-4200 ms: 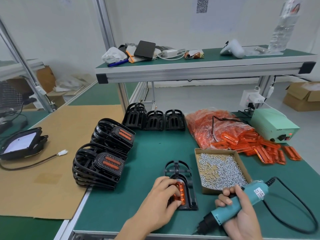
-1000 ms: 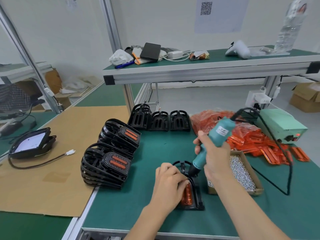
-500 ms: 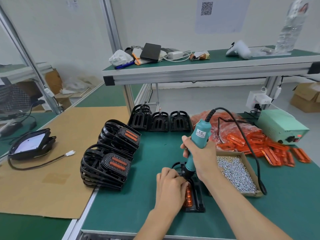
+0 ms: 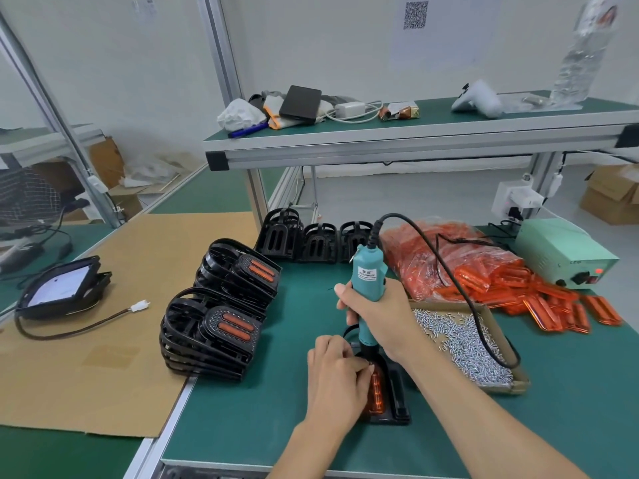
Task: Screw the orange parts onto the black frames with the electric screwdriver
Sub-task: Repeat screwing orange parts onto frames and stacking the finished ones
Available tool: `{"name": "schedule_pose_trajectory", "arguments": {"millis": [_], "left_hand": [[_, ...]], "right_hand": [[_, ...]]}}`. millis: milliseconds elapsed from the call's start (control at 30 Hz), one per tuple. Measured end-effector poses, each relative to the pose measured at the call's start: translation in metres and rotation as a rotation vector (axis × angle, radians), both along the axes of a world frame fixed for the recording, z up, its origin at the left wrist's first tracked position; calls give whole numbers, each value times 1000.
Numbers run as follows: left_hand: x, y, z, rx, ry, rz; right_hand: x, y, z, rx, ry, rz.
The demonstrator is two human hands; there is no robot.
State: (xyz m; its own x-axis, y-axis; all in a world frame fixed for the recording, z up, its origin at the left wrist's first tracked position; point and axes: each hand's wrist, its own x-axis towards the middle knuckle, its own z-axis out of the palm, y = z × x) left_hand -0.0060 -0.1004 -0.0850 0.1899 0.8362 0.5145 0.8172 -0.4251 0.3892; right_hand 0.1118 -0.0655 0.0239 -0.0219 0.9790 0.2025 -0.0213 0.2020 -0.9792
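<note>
the right hand [image 4: 375,319] is wrapped tight around the teal electric screwdriver [image 4: 367,292], holding it upright with its tip down on the top end of the orange part [image 4: 376,392]. that part sits in a black frame [image 4: 397,395] lying flat on the green table [image 4: 242,409], right under both hands. the left hand [image 4: 333,378] rests on the frame's left side, fingers curled, their tips pressed by the screwdriver tip; whether they pinch a screw cannot be told. just right of the right hand is a cardboard tray of screws [image 4: 463,337], the tool's cord [image 4: 449,281] draped over it. beyond it lies a heap of loose orange parts [image 4: 484,271]. left of the left hand stand two stacks of finished frames [image 4: 211,326].
</note>
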Motion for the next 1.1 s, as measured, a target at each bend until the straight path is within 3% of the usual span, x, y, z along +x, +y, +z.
{"name": "schedule_pose_trajectory", "arguments": {"millis": [233,300,433,733,1100], "left_hand": [[-2,-17,0,29,-22,40],[-5,-28,-3,62,-52,-35],[-8,-49,-15,102,62,-158],[-11,-51,-14,109,120,-147],[-10,-54,-13,81,112,-122]], "right_hand": [[-1,-2,0,-21,-75,52],[-1,-3,0,-13,-61,51],[2,-4,-1,-7,-50,49],[1,-1,-2,-17,-76,37],[11,0,-2,-15,-62,172]]}}
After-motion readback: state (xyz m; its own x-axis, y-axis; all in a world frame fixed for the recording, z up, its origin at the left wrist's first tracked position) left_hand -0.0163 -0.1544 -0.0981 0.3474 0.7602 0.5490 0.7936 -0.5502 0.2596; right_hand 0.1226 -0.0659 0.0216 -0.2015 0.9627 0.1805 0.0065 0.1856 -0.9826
